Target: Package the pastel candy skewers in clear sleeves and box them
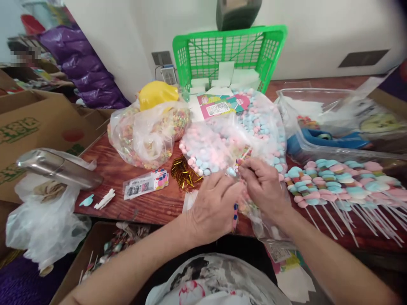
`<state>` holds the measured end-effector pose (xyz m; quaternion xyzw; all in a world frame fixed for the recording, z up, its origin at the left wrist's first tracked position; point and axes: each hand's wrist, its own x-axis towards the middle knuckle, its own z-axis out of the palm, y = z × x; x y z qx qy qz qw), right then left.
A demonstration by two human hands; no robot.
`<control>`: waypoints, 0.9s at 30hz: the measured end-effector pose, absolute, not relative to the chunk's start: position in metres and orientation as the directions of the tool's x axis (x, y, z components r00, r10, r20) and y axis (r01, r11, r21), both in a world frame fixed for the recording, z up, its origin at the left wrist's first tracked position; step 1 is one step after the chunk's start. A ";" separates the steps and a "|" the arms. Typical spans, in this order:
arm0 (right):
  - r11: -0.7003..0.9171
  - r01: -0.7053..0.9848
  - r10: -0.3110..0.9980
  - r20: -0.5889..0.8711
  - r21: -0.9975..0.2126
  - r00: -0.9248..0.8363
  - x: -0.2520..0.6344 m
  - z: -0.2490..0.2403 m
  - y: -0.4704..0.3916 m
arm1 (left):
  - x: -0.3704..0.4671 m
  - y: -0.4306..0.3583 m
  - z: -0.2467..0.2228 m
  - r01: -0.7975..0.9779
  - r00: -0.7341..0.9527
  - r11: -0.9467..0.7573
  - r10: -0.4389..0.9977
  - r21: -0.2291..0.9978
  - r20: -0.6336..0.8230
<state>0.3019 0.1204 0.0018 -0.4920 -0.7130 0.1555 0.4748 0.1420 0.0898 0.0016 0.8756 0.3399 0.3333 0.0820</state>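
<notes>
My left hand (216,207) is closed at the table's front edge, its fingers curled around something hidden from view. Close on its right, my right hand (262,186) pinches with thumb and fingers at a small colourful piece, too blurred to name. A pale blue marshmallow (231,171) shows between the two hands. Clear wrapping with coloured bits (246,203) hangs below the right hand. Just beyond lies a large clear bag of pink and blue marshmallows (206,144). Gold twist ties (184,173) lie in a bundle left of my left hand.
Marshmallow skewers (343,182) on white sticks are piled at right, before a clear plastic bin (318,146). A green basket (230,36) stands behind. At left are a bag of colourful candies (143,140), printed cards (146,185), a steel flask (60,167) and cardboard boxes (41,127).
</notes>
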 end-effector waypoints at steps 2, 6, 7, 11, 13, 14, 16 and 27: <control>0.327 0.219 0.934 0.350 -0.919 0.077 0.292 0.011 0.107 | 0.144 0.095 -0.009 0.327 0.350 -0.562 0.819 0.760 0.455; -0.066 -0.283 0.964 0.012 -0.957 -0.266 0.264 -0.005 0.065 | 0.135 0.101 -0.003 -0.297 0.297 0.030 0.953 0.955 0.062; -0.168 -0.320 0.932 -0.044 -0.932 -0.360 0.260 -0.011 0.058 | 0.130 0.100 0.001 -0.392 0.343 0.055 0.935 0.918 0.091; -0.247 -0.357 0.928 -0.113 -0.901 -0.355 0.258 -0.025 0.058 | 0.110 0.090 0.007 -0.358 0.265 -0.258 0.894 0.898 0.362; -0.168 -0.344 0.952 -0.061 -0.924 -0.302 0.259 -0.024 0.063 | 0.101 0.080 -0.001 -0.236 0.141 -0.317 0.924 0.919 0.355; -0.151 -0.351 0.950 -0.037 -0.924 -0.310 0.257 -0.025 0.065 | 0.098 0.074 -0.005 -0.199 0.129 -0.295 0.937 0.935 0.323; -0.199 -0.415 0.923 -0.028 -0.888 -0.383 0.248 -0.029 0.065 | 0.090 0.061 -0.013 -0.109 0.239 -0.232 0.938 0.967 0.252; -0.080 -0.049 0.820 -0.038 -0.996 -0.571 0.240 -0.071 0.044 | -0.013 0.009 -0.015 0.905 0.177 0.038 0.873 0.423 -0.456</control>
